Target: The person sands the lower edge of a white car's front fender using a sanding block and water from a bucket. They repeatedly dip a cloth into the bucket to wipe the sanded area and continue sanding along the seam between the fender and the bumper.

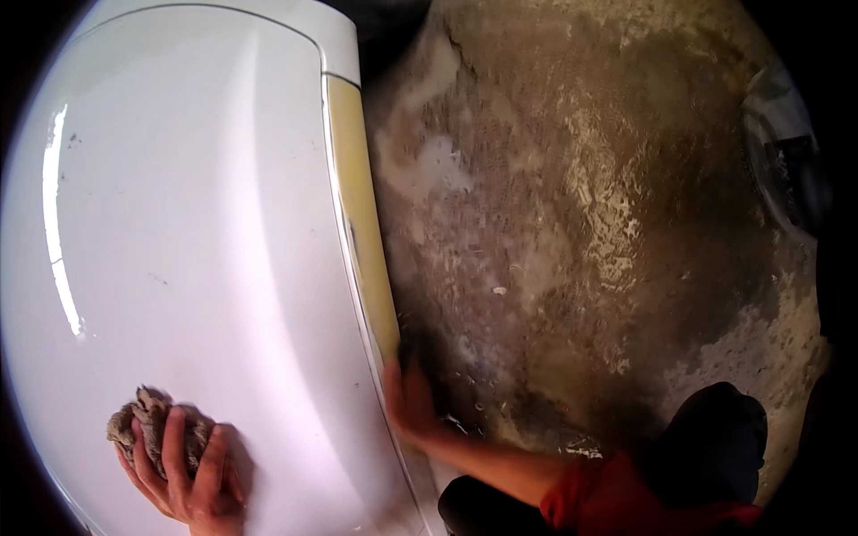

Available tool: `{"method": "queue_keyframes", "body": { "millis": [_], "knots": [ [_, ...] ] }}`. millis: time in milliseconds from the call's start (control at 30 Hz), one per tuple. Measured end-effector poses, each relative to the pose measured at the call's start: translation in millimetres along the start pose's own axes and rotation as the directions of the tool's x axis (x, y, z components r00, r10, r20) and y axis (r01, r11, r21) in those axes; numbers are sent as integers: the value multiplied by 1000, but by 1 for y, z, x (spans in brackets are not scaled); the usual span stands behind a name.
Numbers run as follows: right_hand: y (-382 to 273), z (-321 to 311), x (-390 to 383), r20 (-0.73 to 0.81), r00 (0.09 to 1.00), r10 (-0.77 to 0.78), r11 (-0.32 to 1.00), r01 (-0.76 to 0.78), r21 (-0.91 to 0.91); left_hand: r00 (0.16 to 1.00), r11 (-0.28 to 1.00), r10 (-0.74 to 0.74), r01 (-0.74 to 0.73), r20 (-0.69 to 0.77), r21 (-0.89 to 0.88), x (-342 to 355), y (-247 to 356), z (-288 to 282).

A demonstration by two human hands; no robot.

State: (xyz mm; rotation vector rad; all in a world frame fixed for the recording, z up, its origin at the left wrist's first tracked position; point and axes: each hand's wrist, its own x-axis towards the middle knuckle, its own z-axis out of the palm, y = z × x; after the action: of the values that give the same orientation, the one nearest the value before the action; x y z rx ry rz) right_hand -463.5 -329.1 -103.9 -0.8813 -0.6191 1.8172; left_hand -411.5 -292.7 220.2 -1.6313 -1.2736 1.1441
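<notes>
A crumpled grey-brown cloth (121,425) lies on a glossy white panel (197,223), low and toward the left of the view. The left hand (183,478) covers its near side, the fingers (176,438) spread and bent around it, grasping it against the surface, with folds bulging between them and past the tips. The cloth therefore sits directly under the left fingers and just beyond them, away from the person and a little to the left. Bunched up like this, it shows no clear long axis. The left hand is plainly the nearer one; the right hand (409,397) is well apart, over to the right at the panel's edge.

There the right fingers point away from the person, at the lower end of a pale yellow strip (355,170). They are blurred, and I cannot tell whether they grip the edge or only rest against it. The strip's long axis runs away from the person along the panel's side, with a thin shiny trim (336,192) between the two.

Small dark marks dot the white surface. Farther right are a wet, stained floor (527,259), a red sleeve (599,491) and a dark-clothed knee (715,438).
</notes>
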Motion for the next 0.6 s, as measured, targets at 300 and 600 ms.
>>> {"method": "queue_keyframes", "body": {
  "millis": [300,600],
  "knots": [
    [21,-14,-16,82,899,431,902,-426,-75,1000,1000,-1,1,25,15,-7,-4,-1],
    [-43,-21,82,258,783,566,738,-621,265,980,982,160,-146,121,-117,-6,-12,-20]
  ]
}}
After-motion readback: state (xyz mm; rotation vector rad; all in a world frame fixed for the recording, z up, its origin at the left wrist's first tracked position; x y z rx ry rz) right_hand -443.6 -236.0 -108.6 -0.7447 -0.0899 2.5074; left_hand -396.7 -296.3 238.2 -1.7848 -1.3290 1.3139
